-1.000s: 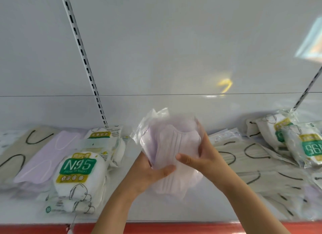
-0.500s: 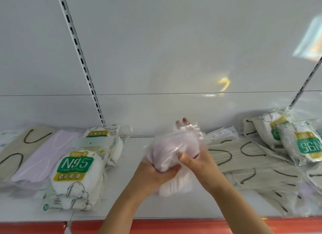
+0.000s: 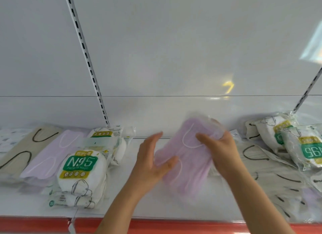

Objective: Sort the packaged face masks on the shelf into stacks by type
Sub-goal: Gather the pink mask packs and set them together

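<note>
A clear pack of lilac pleated masks (image 3: pixel 189 165) is held tilted just above the white shelf (image 3: pixel 156 209), in the middle. My right hand (image 3: pixel 222 151) grips its upper right part, thumb across the front and fingers behind. My left hand (image 3: pixel 150 164) is spread with straight fingers at the pack's left edge, its thumb touching the lower corner. On the left lie a lilac mask pack (image 3: pixel 52 155), a beige pack with black loops (image 3: pixel 20 146) and a stack of white N95 packs (image 3: pixel 81 172).
On the right, beige masks with black loops (image 3: pixel 264 165) lie spread out, with more N95 packs (image 3: pixel 299 143) leaning behind them. A slotted metal upright (image 3: pixel 87 59) runs up the white back panel. A red strip (image 3: pixel 174 225) edges the shelf front.
The lilac pack was bunched between both hands; now it is flattened and turned with its front toward me. My left hand has let go and opened, while the right still holds it.
</note>
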### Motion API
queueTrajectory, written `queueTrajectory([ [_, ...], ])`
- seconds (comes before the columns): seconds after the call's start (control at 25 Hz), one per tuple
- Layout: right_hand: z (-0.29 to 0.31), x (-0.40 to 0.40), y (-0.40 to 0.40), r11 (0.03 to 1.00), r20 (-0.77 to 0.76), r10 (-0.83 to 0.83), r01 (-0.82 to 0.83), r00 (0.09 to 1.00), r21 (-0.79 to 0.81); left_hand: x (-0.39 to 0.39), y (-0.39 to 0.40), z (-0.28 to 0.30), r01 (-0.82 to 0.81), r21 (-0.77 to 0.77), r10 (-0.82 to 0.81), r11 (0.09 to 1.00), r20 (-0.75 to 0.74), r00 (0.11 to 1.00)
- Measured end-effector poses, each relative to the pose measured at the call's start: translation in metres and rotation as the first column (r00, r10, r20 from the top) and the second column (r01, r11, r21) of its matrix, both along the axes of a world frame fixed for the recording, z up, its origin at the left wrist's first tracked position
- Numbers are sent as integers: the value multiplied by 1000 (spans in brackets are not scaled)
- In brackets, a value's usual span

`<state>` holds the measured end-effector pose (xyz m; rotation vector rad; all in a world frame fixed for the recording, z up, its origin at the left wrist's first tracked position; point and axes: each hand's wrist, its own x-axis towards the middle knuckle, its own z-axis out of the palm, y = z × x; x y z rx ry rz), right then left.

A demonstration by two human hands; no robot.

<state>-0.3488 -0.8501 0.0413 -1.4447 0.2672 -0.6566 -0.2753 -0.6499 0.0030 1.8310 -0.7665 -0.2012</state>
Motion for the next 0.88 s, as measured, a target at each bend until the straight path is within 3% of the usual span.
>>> queueTrajectory([
  [0.08, 23, 3, -1, 974, 118, 213, -220, 970, 46, 14, 3, 18, 127, 20, -120, 992, -224, 967],
  [0.16, 39, 21, 11, 934, 164, 318, -338, 934, 113, 9, 12, 34, 275, -16, -258, 961, -402, 878],
  [0.24, 49, 45, 31, 892, 146, 387, -410, 910, 190, 6, 30, 47, 151, -20, -146, 988, -415, 898],
  [0.32, 57, 71, 61, 844, 47, 512, -512, 858, 160, 10, 60, 58, -52, -21, 39, 998, -405, 914],
  [0.4, 62, 96, 98, 810, -55, 584, -578, 810, 101, 16, 103, 70, -220, 0, 202, 975, -399, 895],
  [0.48, 65, 118, 141, 813, -35, 577, -570, 816, 120, 24, 155, 76, -343, 24, 326, 939, -378, 866],
  [0.6, 62, 157, 208, 806, 21, 570, -564, 821, 180, 40, 229, 67, -571, -114, 475, 813, -440, 763],
  [0.68, 54, 192, 244, 815, -24, 572, -566, 820, 124, 60, 265, 55, -697, -187, 558, 692, -474, 681],
  [0.76, 47, 228, 271, 846, -155, 520, -531, 840, -37, 84, 290, 44, -734, -141, 635, 664, -413, 653],
  [0.84, 37, 251, 282, 821, -369, 337, -463, 866, -335, 106, 301, 31, -732, 173, 752, 659, -118, 649],
  [0.88, 30, 255, 281, 765, -410, 202, -405, 890, -502, 112, 303, 22, -726, 381, 754, 573, 102, 649],
])
